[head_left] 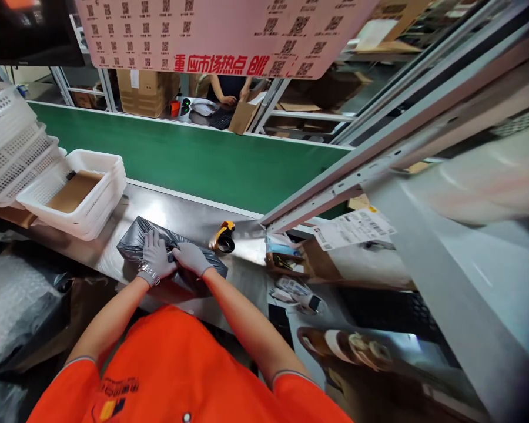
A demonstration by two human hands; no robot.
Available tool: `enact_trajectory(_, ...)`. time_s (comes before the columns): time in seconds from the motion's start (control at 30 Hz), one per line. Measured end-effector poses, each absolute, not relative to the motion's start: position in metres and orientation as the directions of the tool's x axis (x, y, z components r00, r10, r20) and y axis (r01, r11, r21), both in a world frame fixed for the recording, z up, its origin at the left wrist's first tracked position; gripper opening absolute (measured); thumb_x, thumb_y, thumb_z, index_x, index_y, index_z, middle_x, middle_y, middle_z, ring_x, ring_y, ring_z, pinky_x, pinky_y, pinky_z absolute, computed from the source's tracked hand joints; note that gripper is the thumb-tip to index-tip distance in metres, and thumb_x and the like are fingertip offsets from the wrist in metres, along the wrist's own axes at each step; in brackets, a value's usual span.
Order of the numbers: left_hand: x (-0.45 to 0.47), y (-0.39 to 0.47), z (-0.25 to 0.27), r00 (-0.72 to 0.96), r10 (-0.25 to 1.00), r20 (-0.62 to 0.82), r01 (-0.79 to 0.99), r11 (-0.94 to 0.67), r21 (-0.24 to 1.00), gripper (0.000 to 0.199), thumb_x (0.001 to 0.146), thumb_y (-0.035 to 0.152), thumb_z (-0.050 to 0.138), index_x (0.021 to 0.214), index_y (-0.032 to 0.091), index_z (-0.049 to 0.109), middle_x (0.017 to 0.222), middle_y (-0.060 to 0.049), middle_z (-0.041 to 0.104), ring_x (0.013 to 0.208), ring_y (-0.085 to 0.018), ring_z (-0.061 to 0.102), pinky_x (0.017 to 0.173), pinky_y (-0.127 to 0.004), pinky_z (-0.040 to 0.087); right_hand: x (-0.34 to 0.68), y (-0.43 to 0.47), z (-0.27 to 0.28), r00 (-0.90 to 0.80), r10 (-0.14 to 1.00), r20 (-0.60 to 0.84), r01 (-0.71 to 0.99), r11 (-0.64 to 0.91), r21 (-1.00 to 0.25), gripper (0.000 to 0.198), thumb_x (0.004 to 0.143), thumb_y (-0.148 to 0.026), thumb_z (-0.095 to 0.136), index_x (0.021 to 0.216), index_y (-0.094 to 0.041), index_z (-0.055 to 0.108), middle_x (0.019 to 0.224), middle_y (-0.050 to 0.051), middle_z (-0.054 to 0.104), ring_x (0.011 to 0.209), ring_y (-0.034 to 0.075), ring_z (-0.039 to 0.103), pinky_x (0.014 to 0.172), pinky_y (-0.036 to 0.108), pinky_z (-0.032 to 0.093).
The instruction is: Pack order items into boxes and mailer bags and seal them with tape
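A long parcel wrapped in black plastic (134,238) lies on the metal bench in front of me. My left hand (156,257), gloved in grey with a metal-band watch at the wrist, rests flat on its top with the fingers stretched out. Close beside it, my right hand (191,259), also gloved, has its fingers closed at the middle of the parcel, pinching the plastic wrap. The fingertips are partly hidden. Just beyond the parcel's right end stands a yellow and black tape dispenser (226,238).
White plastic baskets (114,170) stand at the left, one holding a cardboard piece (74,191). A green conveyor belt (194,158) runs behind the bench. A metal post (335,185) and a shelf with boxes and labels crowd the right. Another person's hands (229,98) show beyond the belt.
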State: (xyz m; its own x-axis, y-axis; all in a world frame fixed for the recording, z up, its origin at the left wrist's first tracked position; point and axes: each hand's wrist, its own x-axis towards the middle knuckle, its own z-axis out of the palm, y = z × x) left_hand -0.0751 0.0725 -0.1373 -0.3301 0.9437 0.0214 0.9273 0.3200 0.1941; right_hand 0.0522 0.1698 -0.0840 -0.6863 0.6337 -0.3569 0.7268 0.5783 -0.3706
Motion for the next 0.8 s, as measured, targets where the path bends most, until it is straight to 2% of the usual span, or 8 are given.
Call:
enact_trajectory(0.13, -0.060, 0.071, -0.141, -0.394, 0.918, 0.050, 0.902, 0.375, 0.216, 0.077, 0.090, 0.042, 0.077, 0.151, -0.001, 0.063, 0.185, -0.036, 0.038, 0.178, -0.048, 0.028, 0.147, -0.067, 0.018, 0.078, 0.168, -0.091, -0.723, 0.623, -0.301, 0.650, 0.464, -0.602, 0.043, 0.113, -0.042, 0.057, 0.140, -0.014, 0.075, 0.140, 0.017, 0.083, 0.124, 0.028, 0.079, 0.106, 0.035, 0.058)
enact_trajectory(0.23, -0.056, 0.069, -0.140, -0.418, 0.907, 0.049, 0.889, 0.397, 0.230, 0.073, 0.091, 0.041, 0.078, 0.148, -0.003, 0.064, 0.185, -0.038, 0.036, 0.179, -0.047, 0.027, 0.147, -0.065, 0.018, 0.126, 0.169, -0.112, -0.698, 0.712, -0.073, 0.465, 0.373, -0.803, 0.079, 0.101, -0.056, 0.077, 0.166, -0.019, 0.054, 0.157, 0.017, 0.072, 0.134, 0.031, 0.075, 0.117, 0.045, 0.059)
enact_trajectory(0.33, -0.054, 0.068, -0.139, -0.449, 0.892, 0.057, 0.874, 0.426, 0.232, 0.068, 0.091, 0.040, 0.079, 0.145, 0.000, 0.066, 0.185, -0.037, 0.036, 0.179, -0.046, 0.026, 0.148, -0.064, 0.018, 0.171, 0.170, -0.141, -0.637, 0.750, 0.179, 0.417, 0.531, -0.738, 0.119, 0.088, -0.070, 0.088, 0.180, -0.017, 0.034, 0.175, 0.026, 0.052, 0.155, 0.042, 0.060, 0.127, 0.058, 0.053)
enact_trajectory(0.43, -0.052, 0.068, -0.140, -0.458, 0.887, 0.058, 0.871, 0.435, 0.227, 0.068, 0.091, 0.038, 0.079, 0.146, 0.002, 0.065, 0.185, -0.036, 0.036, 0.180, -0.045, 0.026, 0.147, -0.065, 0.018, 0.178, 0.166, -0.155, -0.739, 0.628, 0.242, 0.415, 0.708, -0.571, 0.145, 0.077, -0.083, 0.093, 0.182, -0.008, 0.027, 0.175, 0.034, 0.046, 0.162, 0.053, 0.047, 0.129, 0.068, 0.048)
enact_trajectory(0.5, -0.052, 0.068, -0.139, -0.454, 0.889, 0.056, 0.874, 0.432, 0.224, 0.068, 0.088, 0.035, 0.079, 0.146, 0.002, 0.065, 0.185, -0.035, 0.037, 0.179, -0.046, 0.027, 0.147, -0.066, 0.018, 0.161, 0.162, -0.151, -0.826, 0.535, 0.177, 0.412, 0.788, -0.457, 0.124, 0.087, -0.077, 0.087, 0.176, -0.005, 0.039, 0.164, 0.033, 0.056, 0.151, 0.051, 0.055, 0.126, 0.066, 0.049)
enact_trajectory(0.57, -0.053, 0.068, -0.138, -0.451, 0.891, 0.048, 0.875, 0.431, 0.222, 0.068, 0.084, 0.031, 0.079, 0.145, 0.003, 0.065, 0.186, -0.034, 0.037, 0.179, -0.047, 0.028, 0.147, -0.068, 0.018, 0.139, 0.161, -0.140, -0.883, 0.465, 0.062, 0.419, 0.840, -0.346, 0.076, 0.104, -0.057, 0.076, 0.159, -0.007, 0.060, 0.149, 0.027, 0.068, 0.138, 0.045, 0.062, 0.121, 0.058, 0.051)
enact_trajectory(0.63, -0.054, 0.067, -0.134, -0.451, 0.892, 0.030, 0.874, 0.434, 0.221, 0.070, 0.080, 0.029, 0.080, 0.143, 0.005, 0.066, 0.187, -0.034, 0.035, 0.179, -0.048, 0.028, 0.147, -0.069, 0.019, 0.121, 0.162, -0.126, -0.915, 0.401, -0.044, 0.396, 0.874, -0.281, 0.042, 0.110, -0.038, 0.066, 0.141, -0.010, 0.071, 0.138, 0.023, 0.073, 0.131, 0.039, 0.065, 0.116, 0.050, 0.051)
enact_trajectory(0.8, -0.054, 0.061, -0.121, -0.432, 0.902, -0.032, 0.872, 0.426, 0.242, 0.071, 0.077, 0.033, 0.081, 0.141, 0.007, 0.067, 0.190, -0.032, 0.028, 0.180, -0.050, 0.020, 0.147, -0.069, 0.019, 0.110, 0.171, -0.109, -0.942, 0.296, -0.156, 0.330, 0.900, -0.283, 0.032, 0.116, -0.029, 0.052, 0.133, -0.011, 0.072, 0.133, 0.019, 0.076, 0.124, 0.034, 0.069, 0.108, 0.042, 0.050)
